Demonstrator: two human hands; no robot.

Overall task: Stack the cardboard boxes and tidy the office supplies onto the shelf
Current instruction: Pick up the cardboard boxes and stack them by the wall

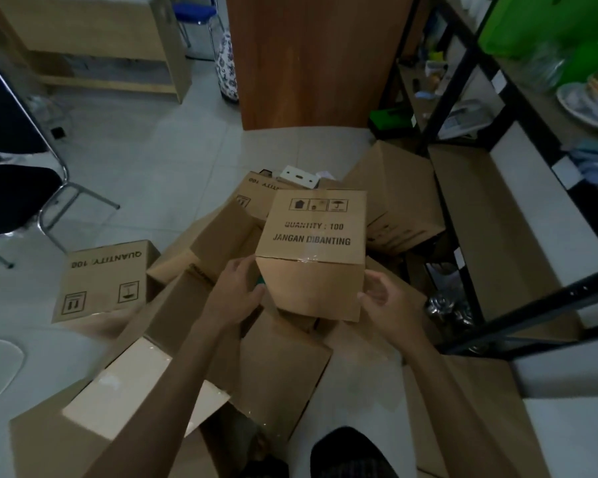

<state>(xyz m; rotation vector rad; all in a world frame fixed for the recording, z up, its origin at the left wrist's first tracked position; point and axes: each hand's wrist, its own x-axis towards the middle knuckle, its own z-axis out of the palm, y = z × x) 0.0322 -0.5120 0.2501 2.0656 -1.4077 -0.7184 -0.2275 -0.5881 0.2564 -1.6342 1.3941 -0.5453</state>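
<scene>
I hold one smooth, square-edged cardboard box [311, 257], printed and taped, above a jumbled pile [204, 250] of at least five more brown boxes, left of the black metal shelf [573, 291]. My left hand [237, 291] clasps its near left corner. My right hand [384, 301] curls against its right edge.

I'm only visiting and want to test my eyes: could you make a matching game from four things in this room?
Things:
1 held box
2 chair
3 plates
4 left box

Places or states:
A black seat
B print upside down, on the floor
C on the shelf
D between left hand and right hand

Pairs: 1-D, 2-A, 3-C, 4-B
</scene>
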